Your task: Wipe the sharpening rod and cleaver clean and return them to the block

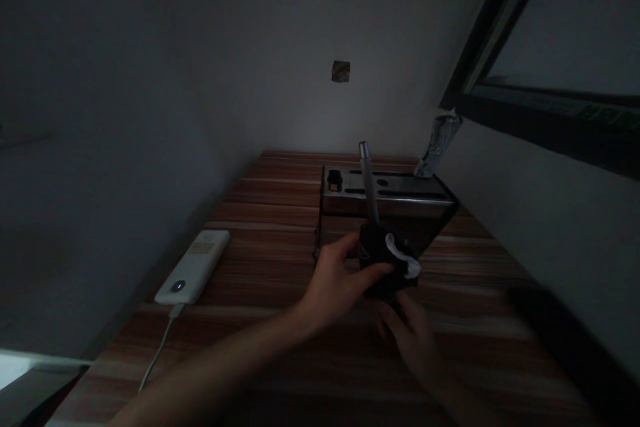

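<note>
In dim light both my hands meet over a striped wooden table (280, 227). My left hand (336, 283) is closed on a dark cloth with a white patch (390, 260), thumb on top. My right hand (410, 337) grips the same bundle from below. A slim metal rod or handle (369, 180) sticks up out of the cloth; its lower end is hidden in it. Just behind stands a metal knife block (385, 203) with slots in its top.
A white power bank (194, 267) with a cable (159, 350) lies at the left of the table. A clear glass item (437, 145) stands behind the block by the wall. A dark-framed picture or mirror (540, 113) hangs at the right.
</note>
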Tool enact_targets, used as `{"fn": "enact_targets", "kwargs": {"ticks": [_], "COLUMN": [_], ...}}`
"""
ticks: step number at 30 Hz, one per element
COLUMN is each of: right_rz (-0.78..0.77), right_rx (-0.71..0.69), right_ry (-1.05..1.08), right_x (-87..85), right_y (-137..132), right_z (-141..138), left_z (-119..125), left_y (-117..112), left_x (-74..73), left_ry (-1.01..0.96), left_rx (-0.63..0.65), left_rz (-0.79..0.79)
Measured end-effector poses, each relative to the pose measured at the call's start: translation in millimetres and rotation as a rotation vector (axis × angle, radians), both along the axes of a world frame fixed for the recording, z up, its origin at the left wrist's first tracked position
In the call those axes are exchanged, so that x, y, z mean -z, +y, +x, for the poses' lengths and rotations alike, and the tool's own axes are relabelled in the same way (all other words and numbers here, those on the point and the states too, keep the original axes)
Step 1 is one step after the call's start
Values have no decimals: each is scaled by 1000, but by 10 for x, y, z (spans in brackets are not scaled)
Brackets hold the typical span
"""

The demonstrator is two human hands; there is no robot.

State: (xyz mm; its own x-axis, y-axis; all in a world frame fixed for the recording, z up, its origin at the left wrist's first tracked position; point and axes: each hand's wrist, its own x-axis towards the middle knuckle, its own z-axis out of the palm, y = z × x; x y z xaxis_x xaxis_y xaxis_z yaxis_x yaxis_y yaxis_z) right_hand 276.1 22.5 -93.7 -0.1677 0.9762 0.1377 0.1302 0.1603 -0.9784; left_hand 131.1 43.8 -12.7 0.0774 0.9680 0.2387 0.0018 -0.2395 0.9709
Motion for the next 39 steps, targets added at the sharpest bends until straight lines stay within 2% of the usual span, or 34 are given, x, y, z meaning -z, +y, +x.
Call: {"fn": "enact_targets", "kwargs": {"ticks": [7,12,18,24,31,39], "right_rz": [-17,-41,-73,-50,-13,15], "right_rx": [62,76,69,83,50,8], "right_ry": [-10,-9,8,6,16,-2], "right_x": [42,45,26,8,-34,-71], "right_y": [17,32,40,39,30,24], "right_z": [15,22,5,-16,-26,-24], "left_z": [52,75,57,54,18,-7], "left_y": [-14,1,32,28,38,32], "left_x": [103,114,119,142,96,6], "left_ry": [3,-6,94,111,131,74], "left_rx": [46,86,50,25,-14,-26], "left_rz": [9,-40,32,19,82,29]}}
